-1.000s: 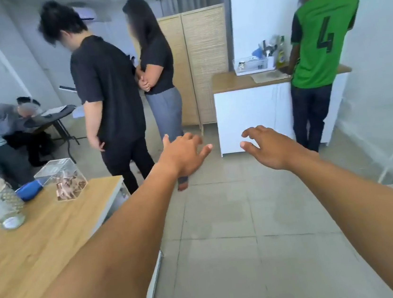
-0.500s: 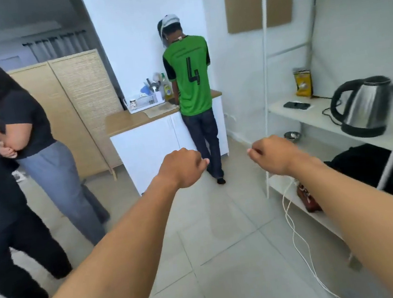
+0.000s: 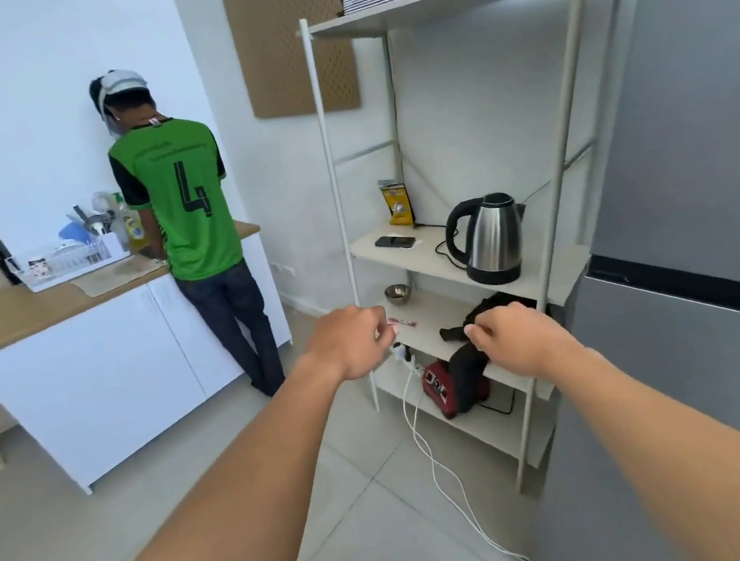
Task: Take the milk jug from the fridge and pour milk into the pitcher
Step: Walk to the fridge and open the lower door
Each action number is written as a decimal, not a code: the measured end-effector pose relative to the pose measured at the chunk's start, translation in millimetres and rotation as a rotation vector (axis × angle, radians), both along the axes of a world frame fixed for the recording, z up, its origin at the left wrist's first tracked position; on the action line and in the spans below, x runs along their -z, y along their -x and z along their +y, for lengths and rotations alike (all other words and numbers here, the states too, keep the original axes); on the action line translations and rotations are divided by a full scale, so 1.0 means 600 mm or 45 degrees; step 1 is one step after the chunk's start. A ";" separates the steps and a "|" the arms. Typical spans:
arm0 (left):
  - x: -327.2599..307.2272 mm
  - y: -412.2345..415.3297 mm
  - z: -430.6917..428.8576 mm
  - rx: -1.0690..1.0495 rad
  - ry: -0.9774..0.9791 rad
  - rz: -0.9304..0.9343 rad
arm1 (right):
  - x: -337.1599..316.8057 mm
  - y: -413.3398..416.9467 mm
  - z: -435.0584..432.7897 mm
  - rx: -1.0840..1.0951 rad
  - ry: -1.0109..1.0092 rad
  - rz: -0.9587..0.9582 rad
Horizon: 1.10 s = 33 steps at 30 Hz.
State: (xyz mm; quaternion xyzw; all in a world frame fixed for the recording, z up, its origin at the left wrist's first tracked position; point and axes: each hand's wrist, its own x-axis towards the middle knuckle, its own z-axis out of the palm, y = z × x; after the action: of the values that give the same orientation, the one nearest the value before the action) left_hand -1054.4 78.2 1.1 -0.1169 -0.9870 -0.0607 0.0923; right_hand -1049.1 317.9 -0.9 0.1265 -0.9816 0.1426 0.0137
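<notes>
A tall grey fridge fills the right edge of the head view, both doors closed, with a dark seam between upper and lower door. My left hand and my right hand are stretched out in front of me at mid-height, fingers curled into loose fists with nothing in them. The right hand is a short way left of the fridge. No milk jug or pitcher is in sight.
A white open shelf rack stands left of the fridge, holding a steel kettle, a phone, a yellow packet, a small bowl and a dark bag. White cables trail across the tiled floor. A person in a green shirt stands at a white counter.
My view has swung right, away from the table and the two standing people, bringing the shelf rack and the fridge into sight. My fingers have curled from spread to loose fists.
</notes>
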 end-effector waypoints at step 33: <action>0.011 0.216 0.311 0.985 -0.122 0.240 | 0.073 -0.003 0.228 0.917 0.088 0.375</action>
State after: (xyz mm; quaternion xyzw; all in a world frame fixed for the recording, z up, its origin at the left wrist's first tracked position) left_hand -1183.9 264.9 -5.8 -0.4806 -0.8533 -0.1258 0.1582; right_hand -1047.4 454.6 -45.0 -0.2076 -0.9453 0.1418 0.2079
